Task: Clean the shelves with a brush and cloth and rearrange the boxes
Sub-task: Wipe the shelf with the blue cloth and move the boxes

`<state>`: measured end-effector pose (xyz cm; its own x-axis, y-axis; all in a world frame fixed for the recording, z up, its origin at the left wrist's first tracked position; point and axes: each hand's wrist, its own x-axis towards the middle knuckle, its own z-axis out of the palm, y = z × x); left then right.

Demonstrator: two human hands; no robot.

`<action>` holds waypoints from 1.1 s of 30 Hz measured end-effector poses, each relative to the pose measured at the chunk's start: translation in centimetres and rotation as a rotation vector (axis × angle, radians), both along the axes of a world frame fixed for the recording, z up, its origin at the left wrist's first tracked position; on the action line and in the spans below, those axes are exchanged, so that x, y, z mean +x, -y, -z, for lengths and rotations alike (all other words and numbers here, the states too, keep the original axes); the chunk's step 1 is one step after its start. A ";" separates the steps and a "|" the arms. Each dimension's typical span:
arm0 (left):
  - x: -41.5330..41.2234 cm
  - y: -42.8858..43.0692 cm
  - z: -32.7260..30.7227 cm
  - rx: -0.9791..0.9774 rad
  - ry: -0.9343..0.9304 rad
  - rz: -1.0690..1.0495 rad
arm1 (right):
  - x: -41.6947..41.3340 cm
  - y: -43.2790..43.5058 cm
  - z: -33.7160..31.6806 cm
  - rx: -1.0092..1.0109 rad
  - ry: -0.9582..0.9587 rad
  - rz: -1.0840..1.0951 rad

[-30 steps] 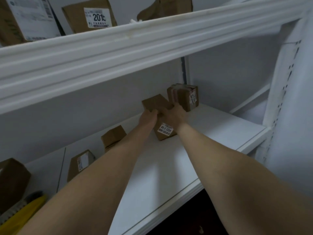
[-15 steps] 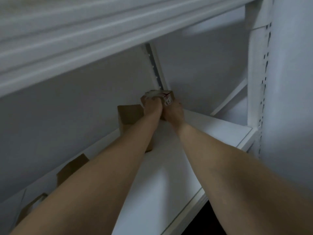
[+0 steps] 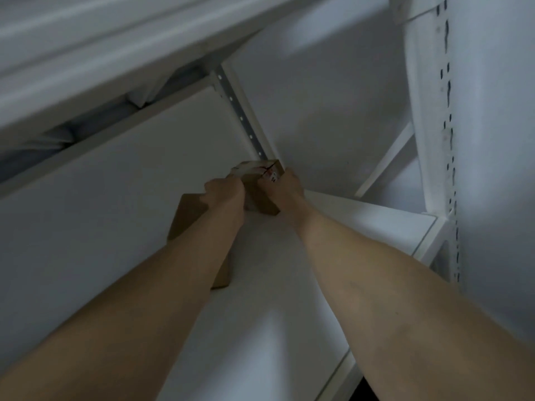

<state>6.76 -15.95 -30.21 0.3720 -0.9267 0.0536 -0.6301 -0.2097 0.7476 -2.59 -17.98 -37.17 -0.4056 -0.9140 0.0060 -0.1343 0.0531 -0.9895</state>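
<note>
A small taped cardboard box (image 3: pixel 260 195) stands in the back corner of the white shelf (image 3: pixel 289 285), against the perforated rear upright. My left hand (image 3: pixel 225 192) grips its left side and my right hand (image 3: pixel 285 189) grips its right side. A second, plain brown box (image 3: pixel 188 218) sits just to the left of it on the shelf, partly hidden by my left forearm. No brush or cloth is in view.
The upper shelf's white beam (image 3: pixel 115 53) runs overhead. A perforated front post (image 3: pixel 443 140) and a diagonal brace (image 3: pixel 385 166) close off the right end. The shelf's front edge (image 3: pixel 335 377) lies below my right forearm.
Both hands left the labelled box in the middle and moved right to the taped box, pushing it into the back corner. The view swung right and closer; the boxes farther left dropped out of view.
</note>
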 end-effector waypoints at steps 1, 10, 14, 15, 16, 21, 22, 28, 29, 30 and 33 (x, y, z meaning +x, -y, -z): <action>0.3 -0.1 -0.1 -0.011 0.003 -0.012 | 0.0 -0.1 0.0 0.013 -0.019 -0.012; -0.9 -0.1 1.3 -0.022 -0.271 0.241 | 0.3 0.9 -0.3 -0.030 0.004 -0.046; -2.4 -0.1 2.6 0.080 -0.474 0.271 | 0.0 1.9 -0.4 -0.052 0.085 -0.032; -2.6 0.0 2.7 0.099 -0.497 0.275 | 0.0 2.0 -0.4 -0.054 0.090 -0.037; -2.8 0.0 3.0 0.120 -0.521 0.285 | -0.1 2.2 -0.3 -0.051 0.091 -0.042; -2.5 0.0 3.2 0.123 -0.659 0.302 | -0.3 2.0 -0.2 -0.019 -0.007 -0.068; -2.5 -0.2 3.2 0.119 -0.676 0.290 | -0.5 1.7 0.0 -0.024 -0.024 -0.055; -3.0 -3.0 2.6 0.156 -0.728 0.335 | -1.3 -1.6 0.0 -0.050 -0.015 0.063; -3.1 -3.8 2.5 0.158 -0.745 0.348 | -1.4 -2.5 -0.2 -0.046 -0.021 0.074; -3.2 -4.7 2.3 0.156 -0.763 0.357 | -1.5 -3.3 -0.3 -0.047 -0.035 0.080; -3.2 -7.5 2.0 0.168 -0.736 0.370 | -1.6 -6.0 -0.7 -0.027 -0.066 0.086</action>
